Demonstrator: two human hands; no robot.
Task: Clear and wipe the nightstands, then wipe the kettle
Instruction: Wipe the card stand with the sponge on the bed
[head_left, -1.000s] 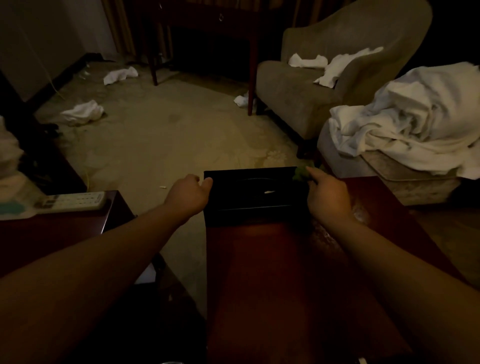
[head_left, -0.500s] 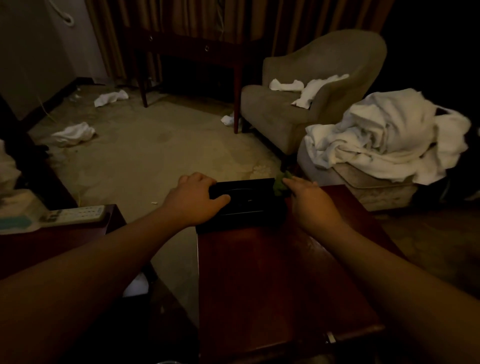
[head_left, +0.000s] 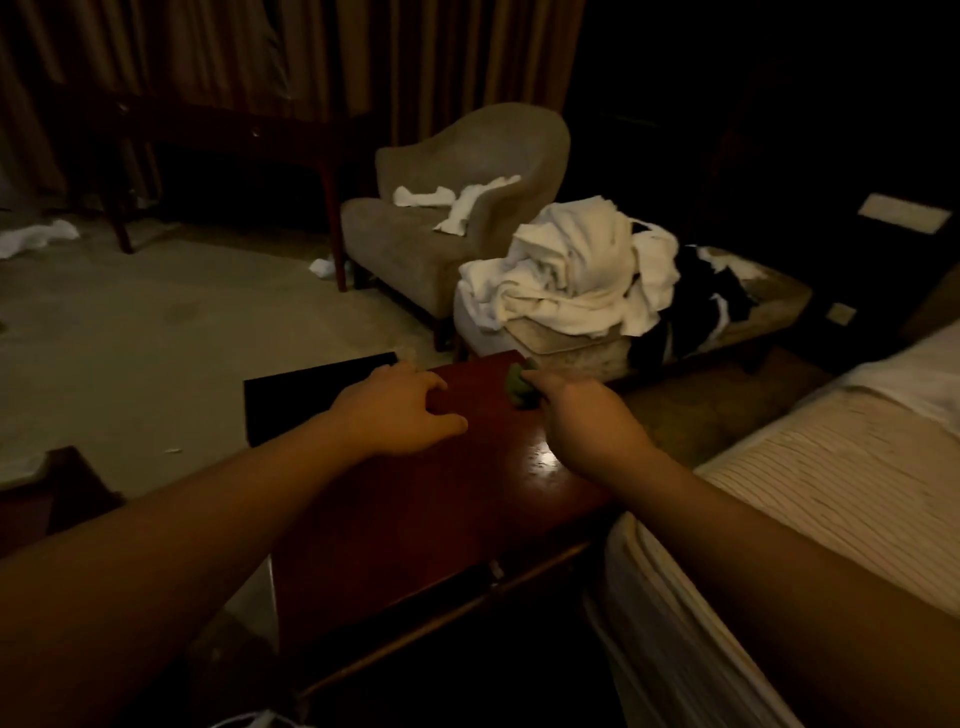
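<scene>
A dark red wooden nightstand (head_left: 467, 519) stands in front of me, its top glossy. A flat black box (head_left: 311, 400) lies at its far left corner and sticks out past the left edge. My left hand (head_left: 395, 410) grips the box's right end, fingers over the top and thumb stretched toward me. My right hand (head_left: 582, 415) holds a small green cloth (head_left: 519, 387) bunched against the nightstand's far edge. No kettle is in view.
A bed (head_left: 831, 467) presses against the nightstand's right side. Beyond are an ottoman heaped with white linen (head_left: 566, 270), an armchair (head_left: 452, 218) with towels, and a dark desk (head_left: 208, 135). A second nightstand (head_left: 52, 493) is at the left. Towels (head_left: 36, 236) litter the floor.
The black box has slid left under my left hand and now overhangs the nightstand's left edge. My right hand with the cloth stays at the far edge. My view has turned right.
</scene>
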